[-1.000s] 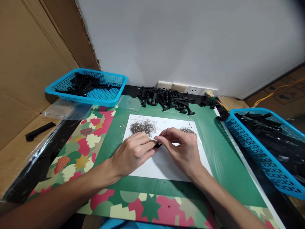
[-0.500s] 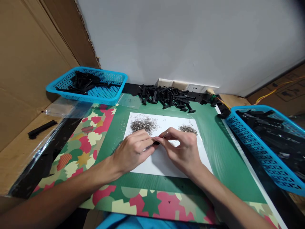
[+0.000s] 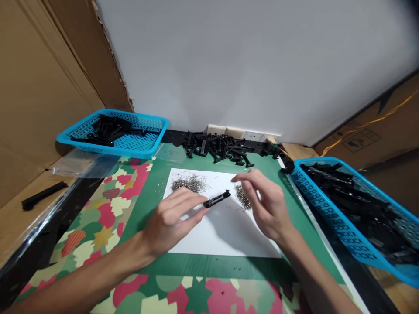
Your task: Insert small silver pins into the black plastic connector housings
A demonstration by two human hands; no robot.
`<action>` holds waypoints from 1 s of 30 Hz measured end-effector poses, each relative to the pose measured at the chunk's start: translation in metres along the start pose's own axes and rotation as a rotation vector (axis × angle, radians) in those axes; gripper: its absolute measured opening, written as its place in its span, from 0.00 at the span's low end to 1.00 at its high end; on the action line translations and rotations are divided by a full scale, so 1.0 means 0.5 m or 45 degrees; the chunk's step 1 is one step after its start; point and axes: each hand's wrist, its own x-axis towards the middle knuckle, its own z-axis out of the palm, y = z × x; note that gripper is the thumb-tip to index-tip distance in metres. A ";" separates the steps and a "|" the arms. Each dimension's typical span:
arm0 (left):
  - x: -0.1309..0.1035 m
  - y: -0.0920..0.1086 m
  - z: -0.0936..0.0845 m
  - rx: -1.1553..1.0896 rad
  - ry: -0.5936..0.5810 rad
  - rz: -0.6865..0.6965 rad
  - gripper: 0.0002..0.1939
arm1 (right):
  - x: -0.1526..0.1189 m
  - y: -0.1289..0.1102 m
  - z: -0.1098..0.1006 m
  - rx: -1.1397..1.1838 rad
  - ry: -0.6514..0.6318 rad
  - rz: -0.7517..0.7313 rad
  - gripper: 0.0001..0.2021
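My left hand [image 3: 178,213] pinches one end of a slim black plastic part [image 3: 217,199], which points to the right above a white sheet [image 3: 216,237]. A pale metallic strip shows along the part's length. Apart from it, my right hand [image 3: 262,203] hovers with thumb and forefinger separated, and nothing shows between them. Beside the right fingers lies a small pile of tiny metal pieces, perhaps springs [image 3: 242,198]. A larger heap of similar metal pieces [image 3: 189,182] spreads behind my left hand.
Many black parts [image 3: 216,146] are piled along the wall by the sockets [image 3: 255,136]. Blue baskets with black parts stand at the left [image 3: 131,151] and right [image 3: 347,235]. One long black piece [image 3: 44,195] lies on the cardboard at far left.
My hands, which met at the black part, have come apart. The right hand has let go and moved right, while the left still holds the part, now plainly in view.
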 end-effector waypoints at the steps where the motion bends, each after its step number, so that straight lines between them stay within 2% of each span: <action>1: 0.001 0.004 -0.001 -0.025 0.000 0.006 0.16 | -0.002 -0.004 -0.005 -0.022 -0.089 -0.060 0.08; 4: 0.002 0.015 -0.001 -0.097 0.007 0.049 0.18 | -0.020 -0.028 0.001 -0.126 -0.231 -0.264 0.06; 6: 0.001 0.021 -0.001 -0.136 0.010 0.082 0.21 | -0.039 -0.044 0.011 -0.245 -0.216 -0.366 0.05; 7: -0.001 0.024 0.000 -0.145 -0.007 0.088 0.22 | -0.051 -0.050 0.013 -0.304 -0.195 -0.388 0.07; 10: -0.006 0.032 0.002 -0.142 -0.144 0.002 0.28 | -0.089 -0.038 -0.022 -0.448 -0.089 -0.353 0.13; 12: -0.009 0.036 0.003 -0.130 -0.250 -0.099 0.29 | -0.117 0.001 -0.089 -0.600 0.047 -0.254 0.13; 14: -0.011 0.038 0.003 -0.128 -0.304 -0.137 0.24 | -0.146 0.060 -0.186 -0.843 0.243 -0.068 0.09; 17: -0.012 0.041 0.005 -0.129 -0.309 -0.083 0.16 | -0.180 0.151 -0.339 -1.116 0.451 0.273 0.06; 19: -0.012 0.043 0.006 -0.122 -0.315 -0.056 0.15 | -0.188 0.185 -0.406 -1.221 0.358 0.583 0.12; 20: -0.012 0.045 0.006 -0.119 -0.322 -0.056 0.15 | -0.185 0.191 -0.422 -1.236 0.290 0.731 0.15; 22: -0.010 0.048 0.005 -0.127 -0.340 -0.054 0.15 | -0.163 0.183 -0.417 -1.221 0.229 0.874 0.19; 23: -0.009 0.049 0.004 -0.137 -0.347 -0.054 0.16 | -0.145 0.175 -0.400 -1.192 0.228 0.864 0.20; 25: -0.008 0.049 0.003 -0.153 -0.351 -0.056 0.16 | -0.097 0.157 -0.345 -1.084 0.199 0.747 0.21; 27: -0.007 0.046 0.002 -0.162 -0.347 -0.052 0.16 | -0.042 0.152 -0.279 -0.899 0.037 0.629 0.20; 30: -0.007 0.040 0.001 -0.178 -0.339 -0.040 0.16 | 0.031 0.182 -0.190 -0.715 -0.239 0.556 0.19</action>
